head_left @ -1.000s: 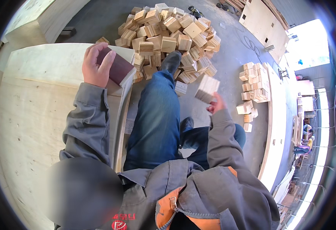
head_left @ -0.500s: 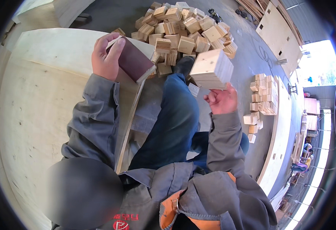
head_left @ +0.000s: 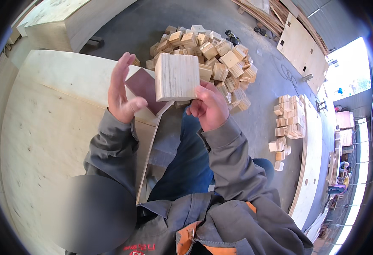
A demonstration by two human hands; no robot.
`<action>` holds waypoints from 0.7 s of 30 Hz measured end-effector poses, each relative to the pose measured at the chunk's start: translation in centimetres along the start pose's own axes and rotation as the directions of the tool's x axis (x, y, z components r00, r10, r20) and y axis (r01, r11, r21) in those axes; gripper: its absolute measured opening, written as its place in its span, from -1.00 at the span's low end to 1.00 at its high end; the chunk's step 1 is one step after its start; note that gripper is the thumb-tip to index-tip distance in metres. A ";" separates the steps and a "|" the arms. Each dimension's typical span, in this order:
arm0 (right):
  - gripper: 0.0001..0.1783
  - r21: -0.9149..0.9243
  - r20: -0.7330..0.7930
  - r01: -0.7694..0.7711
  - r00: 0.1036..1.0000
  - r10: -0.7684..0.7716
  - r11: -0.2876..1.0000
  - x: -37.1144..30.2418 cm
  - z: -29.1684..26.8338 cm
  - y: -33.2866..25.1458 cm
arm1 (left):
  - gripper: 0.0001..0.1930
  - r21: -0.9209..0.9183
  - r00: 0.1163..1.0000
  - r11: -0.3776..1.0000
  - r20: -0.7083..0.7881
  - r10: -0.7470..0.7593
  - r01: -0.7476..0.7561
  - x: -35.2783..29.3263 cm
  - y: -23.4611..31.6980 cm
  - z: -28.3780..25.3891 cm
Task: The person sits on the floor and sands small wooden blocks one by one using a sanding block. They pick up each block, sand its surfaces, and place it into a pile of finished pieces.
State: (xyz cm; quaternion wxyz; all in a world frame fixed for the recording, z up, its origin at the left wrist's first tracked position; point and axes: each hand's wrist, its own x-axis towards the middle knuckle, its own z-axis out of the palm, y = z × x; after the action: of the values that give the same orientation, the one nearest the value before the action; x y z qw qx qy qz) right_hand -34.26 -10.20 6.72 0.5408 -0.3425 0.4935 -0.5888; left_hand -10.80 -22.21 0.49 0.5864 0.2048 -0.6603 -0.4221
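Note:
My right hand [head_left: 212, 105] grips a laminated wooden block [head_left: 178, 77] by its lower right corner, raised above the edge of the plywood table. The maroon sanding block [head_left: 143, 88] rests at the table's edge, partly hidden behind the wooden block. My left hand [head_left: 122, 91] is open beside it, fingers stretched up and thumb spread, with nothing in its grasp.
A plywood tabletop [head_left: 46, 127] spreads along my left. Beyond it, a heap of wooden blocks [head_left: 220, 53] lies on the floor. More blocks are stacked [head_left: 294, 117] at the right, by a long pale board [head_left: 309, 157]. A large plywood box [head_left: 63, 29] stands at the far left.
My right hand has brought the wooden block leftward, in front of the sanding block. My left hand has let go of the sanding block and opened.

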 end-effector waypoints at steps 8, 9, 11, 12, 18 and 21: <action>-0.18 -0.149 0.082 0.000 0.997 0.013 0.989 3.6 3.6 -0.5 | 0.31 -0.057 0.999 0.998 0.042 -0.017 0.019 0.3 -0.3 0.9; -0.17 -0.198 0.096 0.007 0.995 0.013 0.980 3.6 4.3 -0.7 | 0.30 0.041 0.999 0.999 0.016 -0.029 0.029 0.3 -0.6 0.1; -0.15 -0.234 0.116 -0.018 0.992 0.046 0.972 4.2 4.8 -0.3 | 0.23 0.189 1.000 0.982 -0.031 0.004 0.002 0.4 -0.7 -0.7; -0.14 -0.209 0.083 -0.033 0.995 0.051 0.977 4.2 4.9 -0.2 | 0.20 0.112 0.999 0.994 -0.052 -0.012 0.018 0.4 -1.0 -0.9; -0.10 -0.428 -0.004 0.203 0.974 -0.226 0.881 4.9 2.7 3.0 | -0.01 -0.090 0.962 0.991 -0.244 -0.119 0.099 0.8 -0.8 -1.1; 0.01 -0.789 0.213 0.363 0.918 -0.334 0.495 3.5 3.3 3.8 | -0.10 -0.050 0.950 0.986 -0.263 -0.169 0.162 1.3 -0.9 -2.0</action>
State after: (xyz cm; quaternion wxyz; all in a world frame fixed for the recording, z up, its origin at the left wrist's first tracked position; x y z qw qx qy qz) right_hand -30.71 -14.00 3.57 0.1992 -0.6537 0.6201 -0.3854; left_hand -9.39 -24.33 0.46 0.6351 0.3063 -0.5501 -0.4475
